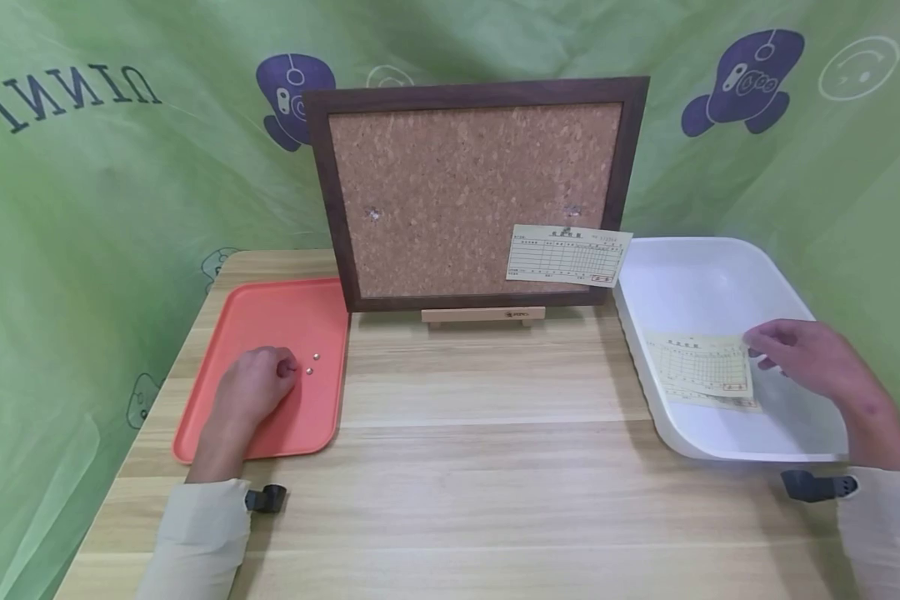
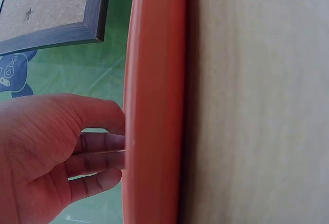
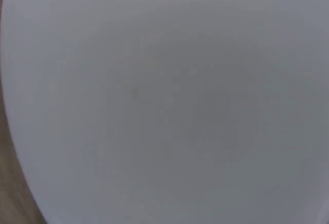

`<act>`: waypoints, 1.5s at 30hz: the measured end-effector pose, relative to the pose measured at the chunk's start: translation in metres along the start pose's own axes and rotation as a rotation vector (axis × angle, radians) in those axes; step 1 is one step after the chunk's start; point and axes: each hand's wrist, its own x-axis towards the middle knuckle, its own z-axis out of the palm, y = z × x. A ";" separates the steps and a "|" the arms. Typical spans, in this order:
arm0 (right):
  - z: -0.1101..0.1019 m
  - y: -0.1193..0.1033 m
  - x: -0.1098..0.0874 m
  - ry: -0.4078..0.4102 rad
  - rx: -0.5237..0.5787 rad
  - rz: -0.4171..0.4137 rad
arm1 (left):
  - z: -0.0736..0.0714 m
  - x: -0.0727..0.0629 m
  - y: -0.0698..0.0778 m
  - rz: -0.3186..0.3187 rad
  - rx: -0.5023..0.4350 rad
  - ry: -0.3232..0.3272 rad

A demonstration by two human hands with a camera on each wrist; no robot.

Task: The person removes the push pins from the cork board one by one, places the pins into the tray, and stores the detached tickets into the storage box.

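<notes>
My left hand (image 1: 258, 383) is low over a coral tray (image 1: 277, 308), thumb and index finger brought together near its surface. Two small shiny tacks (image 1: 312, 364) lie just right of those fingertips. In the left wrist view the tray's rim (image 2: 157, 100) hides the tips of the left fingers (image 2: 97, 162); I cannot tell whether they hold a tack. On the right, my right hand (image 1: 806, 354) pinches the upper right corner of a printed receipt slip (image 1: 701, 367) inside a white tub (image 1: 705, 267). Another slip (image 1: 742, 405) shows beneath it. Only the tub's wall (image 3: 169, 100) fills the right wrist view.
A dark-framed cork board (image 1: 472, 183) stands at the back on a small wooden stand (image 1: 483, 315). One receipt slip (image 1: 566, 257) is pinned at its lower right, overlapping the frame. Two shiny marks dot the cork. The wooden table (image 1: 480, 467) stretches between tray and tub; a green printed cloth (image 1: 495, 42) hangs behind.
</notes>
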 end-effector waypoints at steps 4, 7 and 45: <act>-0.001 -0.002 0.000 0.031 -0.025 -0.033 | 0.001 0.000 0.000 0.006 -0.001 0.004; 0.000 -0.005 0.000 0.081 -0.030 -0.055 | 0.001 0.000 0.000 0.006 0.003 0.008; 0.001 -0.080 -0.011 0.269 -0.018 -0.182 | -0.004 0.019 0.084 0.231 0.055 0.192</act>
